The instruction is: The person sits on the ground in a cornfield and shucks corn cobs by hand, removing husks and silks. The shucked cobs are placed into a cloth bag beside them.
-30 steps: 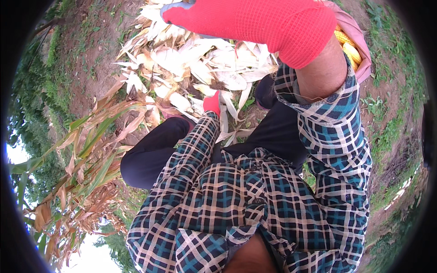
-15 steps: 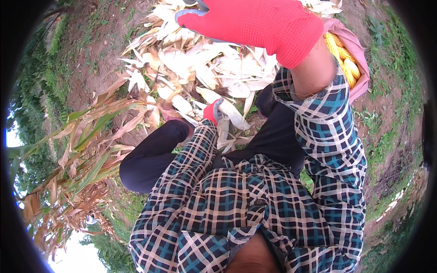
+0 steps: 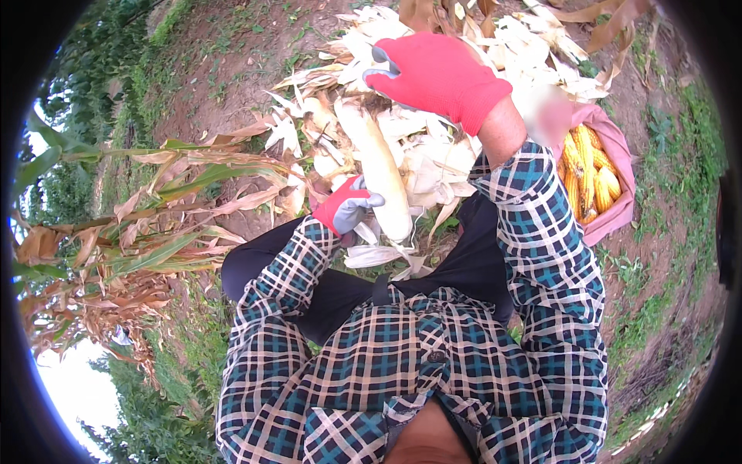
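Observation:
My left hand [image 3: 349, 206], in a red glove with grey palm and fingers, is closed against the side of a long pale ear of corn [image 3: 380, 174] in its husk. The ear slants up and away in front of my knees. My right hand [image 3: 437, 77], gloved the same way, is raised over the far part of the husk heap [image 3: 440, 166]. Its thumb and a finger are apart, with nothing visible between them. The other fingers are hidden behind the back of the glove.
A pink sack [image 3: 614, 205] with its mouth open stands at the right, holding several yellow ears [image 3: 591, 170]. Dry corn stalks [image 3: 170, 220] reach in from the left. Bare soil [image 3: 224, 85] and grass surround the heap. A blurred patch [image 3: 549, 116] lies beside the sack.
My right hand has drawn back from the upper edge toward me. My left hand has shifted slightly left and its ear stands more lengthwise. The view has tilted, showing more of the far side.

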A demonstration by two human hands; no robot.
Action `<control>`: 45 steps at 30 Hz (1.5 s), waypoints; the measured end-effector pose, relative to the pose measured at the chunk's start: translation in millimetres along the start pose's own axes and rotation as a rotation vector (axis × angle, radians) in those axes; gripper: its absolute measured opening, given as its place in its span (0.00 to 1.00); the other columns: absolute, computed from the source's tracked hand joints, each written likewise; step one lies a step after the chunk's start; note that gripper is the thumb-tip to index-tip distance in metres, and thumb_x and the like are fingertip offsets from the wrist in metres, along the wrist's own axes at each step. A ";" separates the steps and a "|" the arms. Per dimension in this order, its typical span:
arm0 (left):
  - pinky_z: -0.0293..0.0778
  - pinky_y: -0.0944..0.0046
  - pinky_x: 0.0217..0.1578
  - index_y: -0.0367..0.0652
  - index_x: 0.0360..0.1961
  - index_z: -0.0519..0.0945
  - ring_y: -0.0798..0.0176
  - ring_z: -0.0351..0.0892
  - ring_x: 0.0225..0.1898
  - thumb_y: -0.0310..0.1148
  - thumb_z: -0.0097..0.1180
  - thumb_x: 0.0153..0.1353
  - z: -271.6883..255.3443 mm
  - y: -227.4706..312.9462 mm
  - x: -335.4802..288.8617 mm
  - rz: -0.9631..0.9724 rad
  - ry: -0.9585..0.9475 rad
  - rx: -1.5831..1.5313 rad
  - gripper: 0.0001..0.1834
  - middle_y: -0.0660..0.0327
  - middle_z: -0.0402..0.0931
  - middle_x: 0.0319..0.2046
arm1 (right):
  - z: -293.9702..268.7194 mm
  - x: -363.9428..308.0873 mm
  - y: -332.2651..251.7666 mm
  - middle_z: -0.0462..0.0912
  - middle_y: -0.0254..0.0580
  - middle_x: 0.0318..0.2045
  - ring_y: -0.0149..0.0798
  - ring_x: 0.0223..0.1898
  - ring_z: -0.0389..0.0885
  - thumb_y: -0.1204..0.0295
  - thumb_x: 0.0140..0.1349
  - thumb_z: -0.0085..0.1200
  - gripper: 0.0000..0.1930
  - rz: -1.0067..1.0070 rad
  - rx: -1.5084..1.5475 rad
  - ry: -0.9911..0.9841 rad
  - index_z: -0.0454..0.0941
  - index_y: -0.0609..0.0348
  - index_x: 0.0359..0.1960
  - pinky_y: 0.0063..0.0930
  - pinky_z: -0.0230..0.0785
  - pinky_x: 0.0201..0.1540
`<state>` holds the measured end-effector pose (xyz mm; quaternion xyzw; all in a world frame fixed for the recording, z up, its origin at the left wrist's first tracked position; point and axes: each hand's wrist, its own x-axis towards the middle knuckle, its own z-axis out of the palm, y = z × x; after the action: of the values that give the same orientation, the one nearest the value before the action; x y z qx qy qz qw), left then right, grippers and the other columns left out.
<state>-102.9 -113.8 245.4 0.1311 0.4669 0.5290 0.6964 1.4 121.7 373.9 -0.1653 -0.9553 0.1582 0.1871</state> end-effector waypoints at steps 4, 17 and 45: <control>0.68 0.59 0.55 0.35 0.60 0.64 0.60 0.75 0.51 0.31 0.61 0.46 -9.5 72.9 -32.5 0.060 -0.140 -0.020 0.37 0.57 0.74 0.50 | -8.9 3.3 -9.3 0.82 0.45 0.29 0.46 0.32 0.80 0.50 0.63 0.48 0.20 0.110 0.248 -0.231 0.78 0.52 0.42 0.36 0.72 0.37; 0.71 0.62 0.53 0.34 0.63 0.61 0.61 0.75 0.52 0.49 0.51 0.62 56.8 118.1 -30.4 0.192 -0.028 -0.074 0.36 0.52 0.71 0.54 | 28.2 5.7 -48.8 0.79 0.34 0.34 0.28 0.36 0.77 0.56 0.62 0.56 0.19 0.473 1.681 -0.162 0.76 0.61 0.42 0.23 0.69 0.43; 0.74 0.63 0.45 0.35 0.58 0.66 0.62 0.78 0.43 0.36 0.64 0.51 81.1 145.6 -62.9 0.465 0.037 0.041 0.35 0.56 0.76 0.43 | -25.4 45.0 -80.9 0.78 0.32 0.35 0.24 0.36 0.74 0.59 0.67 0.50 0.18 0.232 1.468 0.031 0.74 0.63 0.47 0.20 0.68 0.39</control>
<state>-128.7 -83.4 419.1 0.2394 0.4474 0.6681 0.5443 -48.4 72.2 439.5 -0.0997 -0.5775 0.7724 0.2448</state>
